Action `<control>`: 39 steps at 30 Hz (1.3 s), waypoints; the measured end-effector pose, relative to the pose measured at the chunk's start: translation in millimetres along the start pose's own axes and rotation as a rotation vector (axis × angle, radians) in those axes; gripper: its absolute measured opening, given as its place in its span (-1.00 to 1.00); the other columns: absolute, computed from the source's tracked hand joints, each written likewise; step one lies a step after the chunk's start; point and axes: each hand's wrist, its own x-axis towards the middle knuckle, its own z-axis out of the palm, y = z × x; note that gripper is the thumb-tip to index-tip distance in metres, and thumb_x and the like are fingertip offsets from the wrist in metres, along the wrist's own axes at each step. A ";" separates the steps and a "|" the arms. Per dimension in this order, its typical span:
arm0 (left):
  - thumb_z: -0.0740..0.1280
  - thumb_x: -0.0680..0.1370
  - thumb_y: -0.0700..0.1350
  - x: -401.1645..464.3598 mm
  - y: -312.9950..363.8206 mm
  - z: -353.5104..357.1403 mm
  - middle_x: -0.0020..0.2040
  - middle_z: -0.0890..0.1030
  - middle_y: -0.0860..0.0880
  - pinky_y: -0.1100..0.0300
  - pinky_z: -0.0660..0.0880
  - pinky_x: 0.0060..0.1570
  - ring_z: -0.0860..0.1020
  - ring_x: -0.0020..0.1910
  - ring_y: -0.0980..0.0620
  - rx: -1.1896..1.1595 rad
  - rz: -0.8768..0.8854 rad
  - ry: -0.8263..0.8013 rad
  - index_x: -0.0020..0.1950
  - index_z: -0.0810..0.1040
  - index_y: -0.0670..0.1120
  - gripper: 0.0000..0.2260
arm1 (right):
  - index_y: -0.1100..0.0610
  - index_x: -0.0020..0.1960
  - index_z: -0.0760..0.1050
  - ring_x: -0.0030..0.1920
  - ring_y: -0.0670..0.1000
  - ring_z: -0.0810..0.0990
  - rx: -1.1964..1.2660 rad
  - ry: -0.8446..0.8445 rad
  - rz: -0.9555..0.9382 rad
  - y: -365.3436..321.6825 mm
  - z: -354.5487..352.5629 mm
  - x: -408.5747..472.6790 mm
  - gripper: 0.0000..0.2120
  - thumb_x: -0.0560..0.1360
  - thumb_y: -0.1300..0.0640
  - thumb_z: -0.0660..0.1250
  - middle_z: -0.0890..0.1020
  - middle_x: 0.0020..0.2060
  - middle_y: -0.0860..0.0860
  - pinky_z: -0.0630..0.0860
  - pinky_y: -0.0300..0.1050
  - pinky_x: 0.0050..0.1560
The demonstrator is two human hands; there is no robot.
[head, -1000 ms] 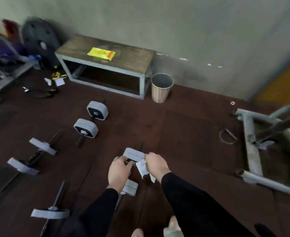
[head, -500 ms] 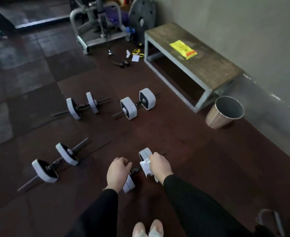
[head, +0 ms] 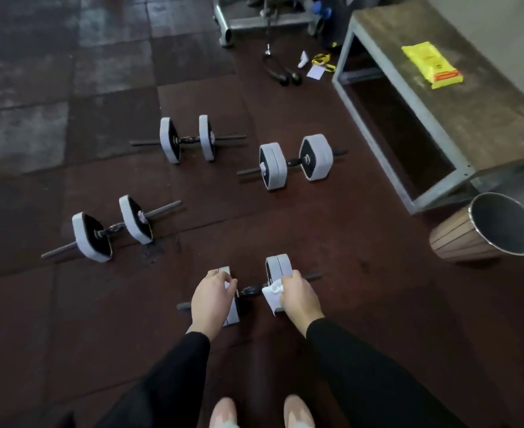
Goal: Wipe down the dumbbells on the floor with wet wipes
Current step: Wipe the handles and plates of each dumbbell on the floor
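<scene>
Shift: both hands have stayed on the nearest dumbbell since half a second ago, and the view now looks more steeply down on it, with the bin lower at the right.
Landmark: nearest dumbbell, lying on the dark red floor mat just ahead of the person's feet.
Left hand: left hand sits over the dumbbell's left grey plate, fingers curled round its top edge.
Right hand: right hand is at the dumbbell's right plate, fingers clenched on a white wet wipe pressed to the plate's inner face.
Others: three more dumbbells lie beyond it, well apart.
Bench: wooden bench stands far right of the nearest dumbbell, yellow wipe packet on top.
Bin: waste bin tilted, right of the dumbbell.
</scene>
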 end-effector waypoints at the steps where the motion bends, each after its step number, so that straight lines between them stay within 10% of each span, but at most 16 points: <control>1: 0.23 0.57 -0.06 4.4 -4.1 10.8 0.03 0.55 -0.08 0.24 0.28 -0.21 0.54 -0.10 -0.04 -0.002 -0.008 0.007 0.00 0.58 -0.17 -0.78 | 0.26 0.21 0.41 0.17 0.10 0.47 -0.018 -0.004 -0.020 3.6 8.2 8.6 -0.71 0.49 0.37 0.23 0.41 0.20 0.14 0.40 -0.10 0.01; 23: 0.32 0.51 -0.15 177.3 -193.5 281.9 0.06 0.55 -0.15 0.06 0.44 0.02 0.53 0.06 -0.15 -0.033 0.208 0.253 0.10 0.57 -0.23 -0.78 | 0.19 0.26 0.41 0.09 0.10 0.41 0.167 0.306 -0.355 42.7 325.4 249.9 -0.66 0.51 0.34 0.16 0.51 0.05 0.11 0.37 -0.06 0.03; 28: 0.25 0.48 -0.03 196.7 -209.9 298.8 -0.12 0.56 -0.15 0.09 0.40 -0.10 0.52 -0.11 -0.14 0.040 0.346 0.464 -0.05 0.60 -0.20 -0.73 | 0.22 -0.19 0.47 -0.24 0.12 0.51 0.239 0.494 -0.495 45.7 356.5 273.7 -0.85 0.36 0.30 0.13 0.54 -0.34 0.08 0.23 -0.14 -0.23; 39: 0.34 0.50 -0.05 202.8 -214.5 304.9 -0.05 0.53 -0.16 0.03 0.38 0.03 0.49 0.01 -0.15 -0.052 0.358 0.532 0.03 0.62 -0.17 -0.78 | 0.28 0.19 0.51 -0.01 0.20 0.54 0.076 0.515 -0.734 57.9 385.5 271.9 -0.61 0.36 0.32 0.35 0.62 0.07 0.13 0.49 0.08 0.06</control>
